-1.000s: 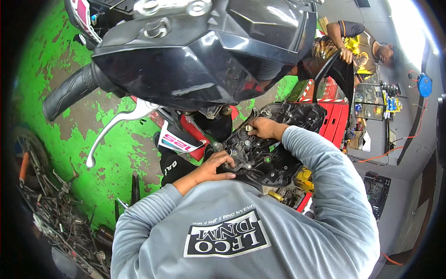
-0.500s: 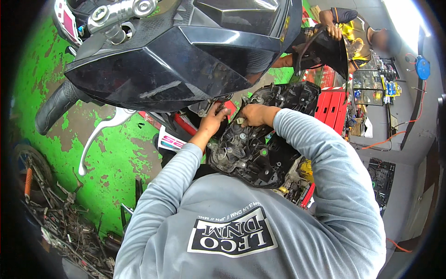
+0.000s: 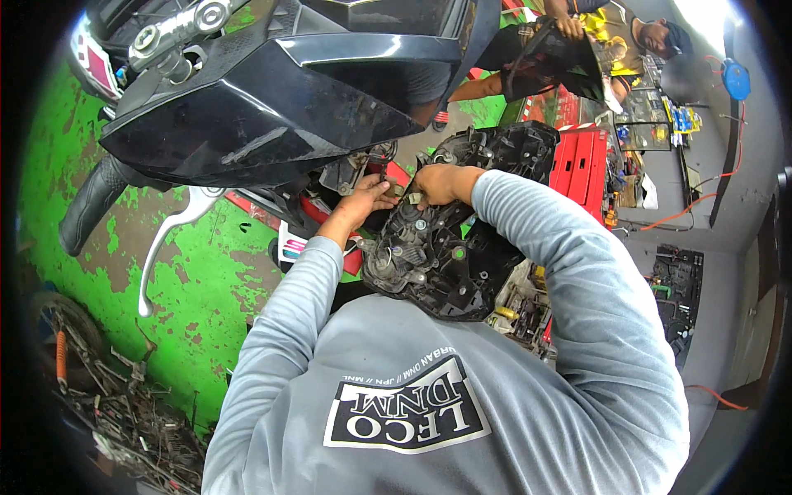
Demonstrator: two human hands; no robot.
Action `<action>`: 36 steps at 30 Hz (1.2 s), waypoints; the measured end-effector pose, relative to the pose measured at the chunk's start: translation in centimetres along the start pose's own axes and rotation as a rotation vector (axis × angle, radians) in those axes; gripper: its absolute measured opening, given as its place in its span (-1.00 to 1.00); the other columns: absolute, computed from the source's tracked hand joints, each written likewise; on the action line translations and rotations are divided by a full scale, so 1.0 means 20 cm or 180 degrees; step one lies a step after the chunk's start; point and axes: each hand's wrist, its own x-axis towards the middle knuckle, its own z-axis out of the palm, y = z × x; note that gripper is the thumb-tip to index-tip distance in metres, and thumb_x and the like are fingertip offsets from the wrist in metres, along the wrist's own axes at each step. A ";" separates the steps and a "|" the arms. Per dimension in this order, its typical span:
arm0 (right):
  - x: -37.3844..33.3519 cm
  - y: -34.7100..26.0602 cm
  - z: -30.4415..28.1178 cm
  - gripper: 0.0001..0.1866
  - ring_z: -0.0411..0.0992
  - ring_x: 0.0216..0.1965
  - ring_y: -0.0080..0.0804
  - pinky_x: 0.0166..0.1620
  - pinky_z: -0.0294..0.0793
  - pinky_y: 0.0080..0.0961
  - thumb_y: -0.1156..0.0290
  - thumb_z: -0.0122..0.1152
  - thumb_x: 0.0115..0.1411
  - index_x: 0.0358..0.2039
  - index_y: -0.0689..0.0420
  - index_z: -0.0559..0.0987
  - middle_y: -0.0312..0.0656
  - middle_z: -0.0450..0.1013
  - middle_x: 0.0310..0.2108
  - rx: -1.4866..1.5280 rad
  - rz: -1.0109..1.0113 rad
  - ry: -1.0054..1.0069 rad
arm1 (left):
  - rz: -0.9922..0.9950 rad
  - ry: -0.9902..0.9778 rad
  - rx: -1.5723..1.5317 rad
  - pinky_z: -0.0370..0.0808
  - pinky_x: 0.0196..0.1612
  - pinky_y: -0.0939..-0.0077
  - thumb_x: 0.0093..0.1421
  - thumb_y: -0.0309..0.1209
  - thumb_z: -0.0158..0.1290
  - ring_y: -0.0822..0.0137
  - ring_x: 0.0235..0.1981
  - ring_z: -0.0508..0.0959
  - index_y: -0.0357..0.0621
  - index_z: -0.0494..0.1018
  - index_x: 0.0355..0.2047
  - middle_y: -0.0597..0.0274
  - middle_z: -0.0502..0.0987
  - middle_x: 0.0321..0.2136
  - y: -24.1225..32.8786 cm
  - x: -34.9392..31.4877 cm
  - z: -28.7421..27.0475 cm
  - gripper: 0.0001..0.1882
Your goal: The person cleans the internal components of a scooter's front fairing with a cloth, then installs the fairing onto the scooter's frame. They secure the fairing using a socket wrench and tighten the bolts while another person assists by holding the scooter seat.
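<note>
Connector (image 3: 415, 198), pale: pinched in your right hand (image 3: 444, 183), at the left edge of the black housing (image 3: 437, 276). Second connector (image 3: 397, 190): pinched in your left hand (image 3: 361, 205), just left of the first. Housing's long axis: lower left to upper right, right hand nearer.

The floor (image 3: 206, 276) is painted bright green, the paint worn through in many brownish-grey patches. Toward its near left corner sits a stripped motorcycle (image 3: 148, 425) with a dark wheel (image 3: 88, 327) and an orange spring (image 3: 61, 360). A small black piece (image 3: 245, 227) lies well apart from it, nearer the floor's middle.
</note>
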 end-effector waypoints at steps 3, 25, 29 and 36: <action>0.01 0.01 0.03 -0.58 0.55 -0.04 0.07 0.02 0.49 -0.12 0.17 0.42 0.11 -0.09 0.14 0.68 0.05 0.62 -0.16 0.0127 -0.0063 0.0064 | -0.0052 -0.0037 0.0077 0.61 -0.10 0.41 0.45 -0.31 -0.02 0.21 -0.20 0.66 -0.25 0.37 0.13 0.08 0.58 -0.08 -0.01 0.05 -0.02 -0.66; -0.05 -0.08 -0.05 -0.55 0.57 -0.08 0.05 -0.01 0.51 -0.11 0.06 0.42 0.11 -0.15 0.17 0.70 0.03 0.63 -0.22 0.0097 0.0224 0.0143 | -0.0202 -0.0240 -0.0641 0.55 -0.14 0.42 0.43 -0.28 0.03 0.32 -0.27 0.60 -0.06 0.39 0.06 0.27 0.58 -0.19 -0.05 0.09 -0.06 -0.73; -0.08 -0.12 -0.06 -0.56 0.57 -0.06 0.03 0.01 0.50 -0.13 0.06 0.42 0.10 -0.15 0.15 0.70 0.02 0.63 -0.20 0.0037 0.0291 0.0084 | -0.0205 -0.0221 -0.0400 0.58 -0.17 0.41 0.43 -0.29 0.04 0.31 -0.28 0.62 -0.12 0.38 0.07 0.25 0.58 -0.19 -0.05 0.11 -0.06 -0.71; -0.10 -0.15 -0.08 -0.54 0.57 -0.06 0.04 0.01 0.51 -0.12 0.03 0.42 0.11 -0.15 0.14 0.71 0.03 0.63 -0.20 -0.0108 0.0329 0.0121 | -0.0149 0.0033 0.0128 0.63 -0.16 0.40 0.40 -0.30 0.08 0.26 -0.27 0.65 -0.20 0.33 0.10 0.16 0.56 -0.14 -0.05 0.13 -0.03 -0.64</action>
